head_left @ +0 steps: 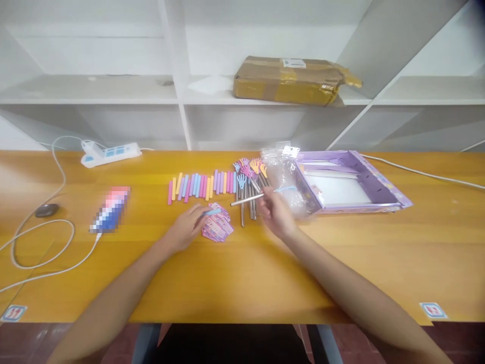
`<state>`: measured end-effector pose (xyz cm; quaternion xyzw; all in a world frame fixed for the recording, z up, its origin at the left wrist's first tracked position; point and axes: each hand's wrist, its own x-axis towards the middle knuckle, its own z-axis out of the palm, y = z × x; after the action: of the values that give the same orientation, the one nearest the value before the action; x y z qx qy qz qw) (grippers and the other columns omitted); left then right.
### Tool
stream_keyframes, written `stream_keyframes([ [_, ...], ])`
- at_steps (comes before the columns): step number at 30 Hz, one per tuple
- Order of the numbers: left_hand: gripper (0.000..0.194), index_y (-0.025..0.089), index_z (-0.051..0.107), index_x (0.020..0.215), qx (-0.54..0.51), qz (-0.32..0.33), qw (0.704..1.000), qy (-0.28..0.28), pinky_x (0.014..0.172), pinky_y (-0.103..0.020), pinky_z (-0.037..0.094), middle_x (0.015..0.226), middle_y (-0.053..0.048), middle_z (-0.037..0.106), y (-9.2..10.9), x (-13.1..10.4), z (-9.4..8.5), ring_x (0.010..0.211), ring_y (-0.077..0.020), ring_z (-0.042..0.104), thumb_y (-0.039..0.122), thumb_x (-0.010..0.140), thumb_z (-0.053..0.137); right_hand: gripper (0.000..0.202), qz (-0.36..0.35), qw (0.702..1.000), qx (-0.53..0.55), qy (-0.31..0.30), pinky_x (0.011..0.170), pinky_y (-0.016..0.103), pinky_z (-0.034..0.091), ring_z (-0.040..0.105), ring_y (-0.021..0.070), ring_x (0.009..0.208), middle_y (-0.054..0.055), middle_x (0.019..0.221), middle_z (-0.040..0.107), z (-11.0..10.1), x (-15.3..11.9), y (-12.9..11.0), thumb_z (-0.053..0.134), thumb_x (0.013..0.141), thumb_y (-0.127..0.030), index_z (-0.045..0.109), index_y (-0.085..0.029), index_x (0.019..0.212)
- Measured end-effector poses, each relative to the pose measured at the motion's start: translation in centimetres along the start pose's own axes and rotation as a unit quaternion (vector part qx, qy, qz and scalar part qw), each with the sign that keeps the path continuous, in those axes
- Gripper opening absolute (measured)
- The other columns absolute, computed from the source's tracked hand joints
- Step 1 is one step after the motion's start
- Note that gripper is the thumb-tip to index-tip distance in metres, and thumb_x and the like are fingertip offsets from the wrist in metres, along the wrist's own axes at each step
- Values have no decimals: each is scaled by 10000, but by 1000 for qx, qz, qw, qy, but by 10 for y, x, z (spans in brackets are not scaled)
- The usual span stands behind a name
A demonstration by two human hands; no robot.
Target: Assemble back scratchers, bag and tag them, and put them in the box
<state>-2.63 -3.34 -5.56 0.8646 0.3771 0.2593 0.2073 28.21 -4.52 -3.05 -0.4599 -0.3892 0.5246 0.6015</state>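
Observation:
My left hand (185, 228) is closed on a light blue tube (211, 212), above a stack of pink-purple printed cards (216, 228). In my right hand (278, 212) is a back scratcher, its bare silver rod (246, 200) pointing left. A pale blue end shows on its other side, partly blurred. Below and behind that rod lies a pile of back scratchers (242, 184) with blue, pink and orange hand-shaped heads. Left of the pile is a row of coloured tubes (195, 185) in pink, orange, purple and blue.
A clear plastic bag (282, 172) leans by a purple open box (364, 174) on the right. A power strip (113, 153), a mouse (46, 210) and a blurred-out device (110, 210) with a cable are on the left. A taped carton (288, 81) sits on the shelf.

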Motion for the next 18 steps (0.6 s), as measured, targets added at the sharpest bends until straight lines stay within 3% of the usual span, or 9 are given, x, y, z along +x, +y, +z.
stream_keyframes([
  [3, 321, 245, 680, 1371, -18, 4, 1000, -23, 970, -352, 559, 1169, -82, 755, 7, -3, 12, 1070, -227, 714, 299, 1130, 474, 455, 25, 997, 67, -21, 397, 209, 199, 272, 56, 391, -92, 564, 494, 3, -19, 34, 770, 874, -622, 511, -249, 853],
  [5, 340, 255, 671, 1399, -29, 5, 999, -27, 989, -357, 553, 1185, -84, 762, 9, -3, 15, 1092, -227, 713, 305, 1136, 462, 450, 21, 997, 68, -22, 394, 212, 218, 303, 62, 382, -86, 552, 525, 1, -26, 44, 780, 871, -619, 524, -248, 854],
  [18, 349, 245, 685, 1396, -22, 34, 998, -39, 1044, -375, 524, 1176, -82, 775, -3, -5, 16, 1109, -213, 717, 323, 1153, 447, 386, 18, 995, 95, -41, 391, 208, 292, 423, 74, 417, -54, 622, 615, -6, -28, 49, 807, 890, -572, 622, -234, 891],
])
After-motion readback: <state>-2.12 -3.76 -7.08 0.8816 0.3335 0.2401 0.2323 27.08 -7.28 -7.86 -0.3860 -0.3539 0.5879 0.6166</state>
